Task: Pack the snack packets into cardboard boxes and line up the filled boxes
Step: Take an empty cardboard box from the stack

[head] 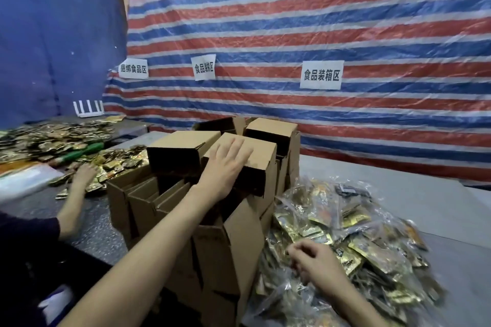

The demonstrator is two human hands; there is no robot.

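Several open cardboard boxes (233,241) stand packed together in the middle of the table. Smaller boxes lie on top of them. My left hand (225,167) rests flat, fingers straight, on the top of one small box (260,159). To the right lies a heap of gold and dark snack packets in clear plastic bags (372,241). My right hand (313,260) is on the near left edge of that heap, fingers curled into the bagged packets. What is under its fingers is hidden.
Another person's hand (85,175) reaches into a second pile of loose packets (53,138) at the left. A green-handled tool (82,152) lies there. A striped tarp (318,21) with paper signs (321,75) hangs behind. Grey table surface (398,180) shows at the right.
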